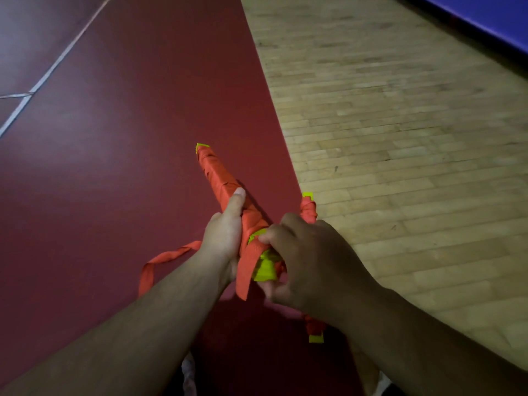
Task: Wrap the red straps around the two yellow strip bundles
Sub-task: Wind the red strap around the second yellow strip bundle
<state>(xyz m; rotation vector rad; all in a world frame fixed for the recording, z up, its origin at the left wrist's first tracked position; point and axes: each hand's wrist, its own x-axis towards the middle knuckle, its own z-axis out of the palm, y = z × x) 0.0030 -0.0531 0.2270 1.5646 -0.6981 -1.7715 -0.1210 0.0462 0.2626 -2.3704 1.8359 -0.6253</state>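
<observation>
White floor line (pixel 54 67): far left on the red floor surface (pixel 128 138), well clear of the work.
Loose tail: the free end of the red strap (pixel 168 260) loops out left of the left forearm and hangs slack.
Left hand (pixel 225 235): clenched round the held bundle (pixel 220 175) at mid-length, thumb laid along it.
Held bundle: raised above the floor, long axis running away from the person and slightly left; red wrap covers it from the far tip down to the hands.
Near end (pixel 265 270): bare yellow strips show between the two hands, with a strap band crossing just left of them.
Right hand (pixel 308 261): fingers curled tight at that near end. I cannot tell whether they pinch strap or strips.
Key relation: the unwrapped part lies at the right hand, the slack tail on the left hand's side, so the tail probably has to come across to finish.
Second bundle (pixel 308 210): on the floor behind the right hand, mostly hidden, wrapped red with yellow tips showing.
Wooden floor (pixel 400 124): right side, nothing obstructing.
</observation>
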